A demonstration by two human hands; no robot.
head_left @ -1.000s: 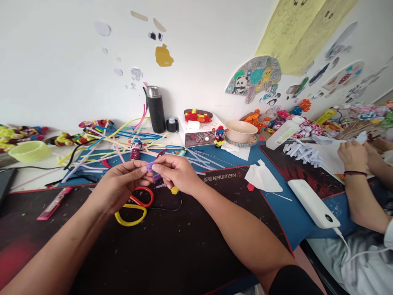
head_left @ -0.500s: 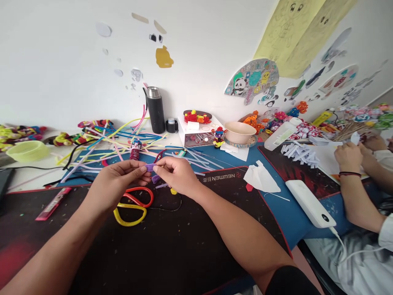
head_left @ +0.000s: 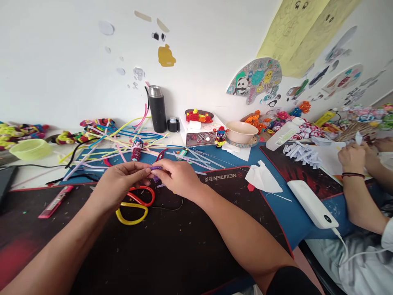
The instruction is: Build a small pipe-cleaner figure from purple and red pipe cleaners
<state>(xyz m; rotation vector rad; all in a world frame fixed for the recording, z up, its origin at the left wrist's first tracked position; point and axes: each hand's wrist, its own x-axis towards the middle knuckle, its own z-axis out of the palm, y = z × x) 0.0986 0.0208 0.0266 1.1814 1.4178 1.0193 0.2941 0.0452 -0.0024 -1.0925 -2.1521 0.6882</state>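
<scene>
- Fingers of your left hand (head_left: 121,180) and your right hand (head_left: 181,179) are closed in a pinch on a small purple fuzzy piece (head_left: 156,167), one hand at each side of it, their tips nearly meeting
- You have that piece above the far part of the black desk mat (head_left: 184,241), mostly hidden by your fingers
- Just below your hands, the scissors (head_left: 132,222) lie on the mat, one handle loop red and one yellow, the rest largely covered by your left hand
- To the left of your left forearm, you have a pink-red case (head_left: 55,201) lying flat on the mat
- Beyond your hands, loose pipe cleaners (head_left: 107,154) spread over the blue cloth (head_left: 279,217) and white surface, with a maroon fuzzy figure (head_left: 136,152) among them
- Behind these, a black flask (head_left: 157,110) stands upright near the wall
- At your right, a white power bank (head_left: 310,203) lies on the cloth, and another person's hand (head_left: 352,157) holds white paper
</scene>
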